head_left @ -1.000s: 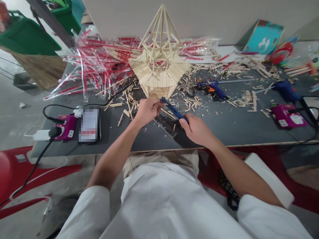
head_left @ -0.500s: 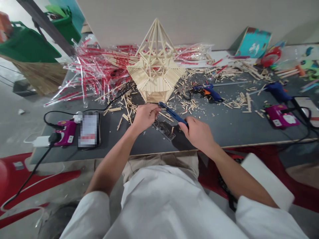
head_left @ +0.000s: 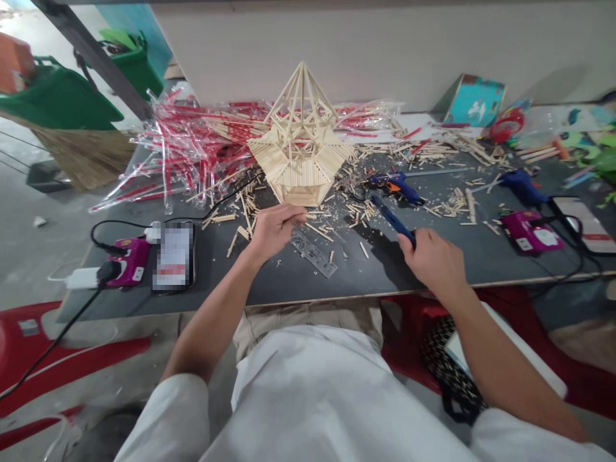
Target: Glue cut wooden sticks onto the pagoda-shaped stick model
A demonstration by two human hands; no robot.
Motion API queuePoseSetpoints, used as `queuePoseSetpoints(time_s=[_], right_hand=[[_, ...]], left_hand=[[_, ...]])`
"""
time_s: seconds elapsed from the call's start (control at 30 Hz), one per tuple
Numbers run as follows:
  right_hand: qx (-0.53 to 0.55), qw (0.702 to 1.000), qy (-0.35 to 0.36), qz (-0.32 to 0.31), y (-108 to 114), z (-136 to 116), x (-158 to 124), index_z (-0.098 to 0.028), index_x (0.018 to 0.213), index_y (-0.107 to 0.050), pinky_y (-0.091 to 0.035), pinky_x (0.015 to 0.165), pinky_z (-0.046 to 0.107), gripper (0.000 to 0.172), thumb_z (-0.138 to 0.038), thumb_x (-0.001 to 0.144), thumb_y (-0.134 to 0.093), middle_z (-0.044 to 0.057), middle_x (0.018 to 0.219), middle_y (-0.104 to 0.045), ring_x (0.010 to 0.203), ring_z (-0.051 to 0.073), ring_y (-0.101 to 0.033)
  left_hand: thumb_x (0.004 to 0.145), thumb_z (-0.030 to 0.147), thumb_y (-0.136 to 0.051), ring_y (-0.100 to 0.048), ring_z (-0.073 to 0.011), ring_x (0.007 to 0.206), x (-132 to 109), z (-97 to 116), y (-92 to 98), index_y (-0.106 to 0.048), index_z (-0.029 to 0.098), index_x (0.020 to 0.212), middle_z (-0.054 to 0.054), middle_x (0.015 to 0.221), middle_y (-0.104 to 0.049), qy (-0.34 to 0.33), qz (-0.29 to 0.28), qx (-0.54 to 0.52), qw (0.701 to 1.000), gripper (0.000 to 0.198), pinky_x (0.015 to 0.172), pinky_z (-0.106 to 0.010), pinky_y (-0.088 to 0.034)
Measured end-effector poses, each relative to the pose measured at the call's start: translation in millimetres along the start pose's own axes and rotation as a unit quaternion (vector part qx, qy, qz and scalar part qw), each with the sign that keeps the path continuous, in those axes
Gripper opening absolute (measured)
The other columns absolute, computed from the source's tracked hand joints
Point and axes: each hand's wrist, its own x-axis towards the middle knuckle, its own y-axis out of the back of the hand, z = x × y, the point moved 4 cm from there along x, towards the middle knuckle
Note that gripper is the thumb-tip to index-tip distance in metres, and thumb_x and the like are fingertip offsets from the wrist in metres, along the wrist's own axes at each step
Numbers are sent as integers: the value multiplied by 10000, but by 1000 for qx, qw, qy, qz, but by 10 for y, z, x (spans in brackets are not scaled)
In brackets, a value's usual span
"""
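Observation:
My right hand (head_left: 437, 262) is wrapped around a long blue utility knife (head_left: 392, 215), held over the table with its far end pointing up and left. Well to the left, my left hand (head_left: 276, 230) has thumb and fingers pinched together; whatever they hold is too small to make out. Just beyond that hand stands a model tower of wooden sticks (head_left: 303, 160), with a pointed open frame on top and a flared skirt below. Between my hands a clear plastic ruler (head_left: 315, 255) lies flat, with a short stick piece (head_left: 364, 250) to its right.
Stick offcuts litter the table (head_left: 231, 282). A blue glue gun (head_left: 398, 187) and a second blue glue gun (head_left: 524, 186) lie right. Plastic-wrapped sticks (head_left: 192, 141) pile at back left. A phone (head_left: 173, 256) lies beside a purple power block (head_left: 129, 260); another purple block (head_left: 532, 232) sits right.
My right hand has drawn the utility knife away to the right, off my left hand where its far end was. My left hand stays pinched in nearly the same place.

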Motion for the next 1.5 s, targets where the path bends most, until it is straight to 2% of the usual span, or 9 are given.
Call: queuePoseSetpoints(time_s=[0.17,0.37,0.5,0.6,0.73,0.87,1.03,1.2,1.5], right_hand=[[-25,999,25,19,-170,114,-56,-70,1127,-639,-412,786,391,559,-532,1084,-328,196,994,-680,932,332,-650],[23,1000,15,9,-164,128,-25,31,1431,-506,-452,1000,569,720,-563,1035,-413,334,1314,-615,1197,458,-585],[191,977,86,44,138,-165,74,-103,1313,-648,-447,1091,591,443,-400,1004,-536,247,1362,-648,1291,412,-577],[436,879,156,118,538,-598,179,-233,1171,-704,-552,982,450,210,-321,1001,-617,102,1175,-736,1018,254,-700],[623,739,246,76,810,-1228,422,-252,1113,-685,-578,810,362,153,-279,964,-706,59,1101,-677,881,187,-670],[695,673,253,14,730,-1551,682,-238,1074,-653,-495,728,300,117,-262,971,-703,9,947,-626,798,140,-584],[755,607,242,-47,554,-1643,780,-246,1102,-641,-496,763,286,216,-338,945,-756,-8,941,-613,841,132,-590],[772,592,226,-51,452,-1626,747,-247,1091,-655,-487,735,269,233,-333,918,-784,-16,917,-604,812,122,-570],[747,617,240,-66,386,-1584,716,-234,1038,-642,-478,726,285,222,-387,925,-756,-5,898,-580,785,140,-550]], left_hand=[[1013,189,-615,-702,-119,717,-10,65,-72,-779,152,953,-41,804,-767,-18,-4,-13,1000,179,713,-236,-545],[1025,187,-610,-706,-111,728,-6,136,-49,-784,153,990,-50,832,-770,-60,5,8,998,181,702,-222,-548],[1031,191,-615,-734,-119,800,-14,183,-67,-784,149,1018,-68,889,-787,-84,5,35,996,175,756,-224,-558],[1038,211,-611,-744,-125,820,-27,194,-98,-787,157,1038,-68,903,-791,-83,-4,39,996,184,768,-221,-561],[1033,204,-608,-740,-125,810,-49,159,-107,-787,159,1063,-64,914,-790,-71,-9,29,997,186,759,-219,-557],[1033,176,-573,-730,-128,776,-55,96,-38,-783,162,1081,-52,890,-783,-50,17,31,998,216,737,-233,-556],[1020,169,-595,-720,-122,752,-54,86,14,-785,158,1046,-46,869,-774,-55,26,56,997,192,716,-221,-536],[1021,166,-590,-738,-126,792,-67,86,-38,-781,163,1035,-48,879,-783,-70,23,64,995,191,736,-218,-543],[1027,200,-536,-734,-133,801,-115,18,-117,-780,182,1061,-59,919,-791,-58,-14,114,992,248,748,-233,-533]])
